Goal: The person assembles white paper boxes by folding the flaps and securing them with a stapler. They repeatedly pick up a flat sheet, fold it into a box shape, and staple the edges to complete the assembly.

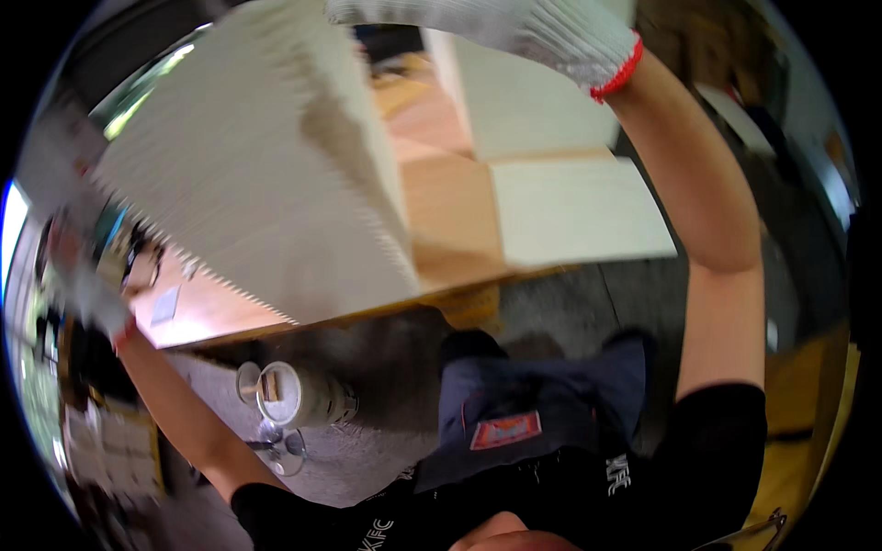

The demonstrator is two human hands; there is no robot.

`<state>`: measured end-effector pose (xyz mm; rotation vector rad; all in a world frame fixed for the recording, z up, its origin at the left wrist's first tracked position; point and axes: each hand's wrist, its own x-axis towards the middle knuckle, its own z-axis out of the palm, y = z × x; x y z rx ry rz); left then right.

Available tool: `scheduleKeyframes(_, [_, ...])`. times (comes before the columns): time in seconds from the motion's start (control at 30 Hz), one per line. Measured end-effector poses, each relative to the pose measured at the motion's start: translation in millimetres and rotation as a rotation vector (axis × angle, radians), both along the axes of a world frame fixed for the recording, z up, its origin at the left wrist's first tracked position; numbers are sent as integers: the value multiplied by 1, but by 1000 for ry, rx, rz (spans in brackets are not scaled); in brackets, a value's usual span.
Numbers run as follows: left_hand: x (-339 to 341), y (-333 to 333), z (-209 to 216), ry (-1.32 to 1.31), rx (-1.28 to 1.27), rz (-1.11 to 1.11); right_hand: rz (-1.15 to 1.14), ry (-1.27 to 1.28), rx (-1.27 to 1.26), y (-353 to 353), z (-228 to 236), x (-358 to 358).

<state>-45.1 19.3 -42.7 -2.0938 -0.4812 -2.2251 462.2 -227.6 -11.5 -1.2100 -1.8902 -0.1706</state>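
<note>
A large white panel (248,174) fills the upper left over the workbench, blurred, with its edges looking jagged. My right hand (542,37), in a pale knitted glove with a red cuff, reaches in at the top. Its fingers meet the panel's upper right edge and appear closed on it; the picture's top border cuts off part of the hand. Out at the far left is my left hand (87,285), also gloved and smeared by motion, past the panel's left corner. Its fingers cannot be made out.
Right of the panel, a white board (579,211) lies on the brown workbench (455,207), with another pale panel (533,101) behind it. Below the bench's front edge stands a whitish bucket (317,399) on the grey floor. White stacked blocks (115,450) sit at the lower left.
</note>
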Motion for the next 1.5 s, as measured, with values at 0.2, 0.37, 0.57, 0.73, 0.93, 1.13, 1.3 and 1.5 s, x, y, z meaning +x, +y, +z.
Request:
scheduleKeyframes(0.2, [167,-144,-197,212,168,195,-882,-145,-396,-106,-223,215])
scheduleKeyframes(0.37, [349,-220,-261,908,-160,-618,-1360,161,-868,-236,-357,291])
scheduleKeyframes(0.57, [534,-244,-325,1148,-56,-626,-1171,298,-789,-230,-358,261])
scheduleKeyframes(0.73, [623,-236,-339,1306,-183,-518,-1063,353,-593,-202,-338,262])
scheduleKeyframes(0.93, [668,-240,-327,1368,-372,-574,-998,485,-413,-161,-348,268])
scheduleKeyframes(1.13, [674,-239,-348,1155,-428,-826,-1018,746,-286,-157,-375,272])
scheduleKeyframes(1.3, [671,-233,-350,1096,-609,-1007,-1016,850,-171,-156,-391,268])
scheduleKeyframes(1.5, [671,-233,-348,1057,-630,-1086,-1002,843,-149,-158,-393,273])
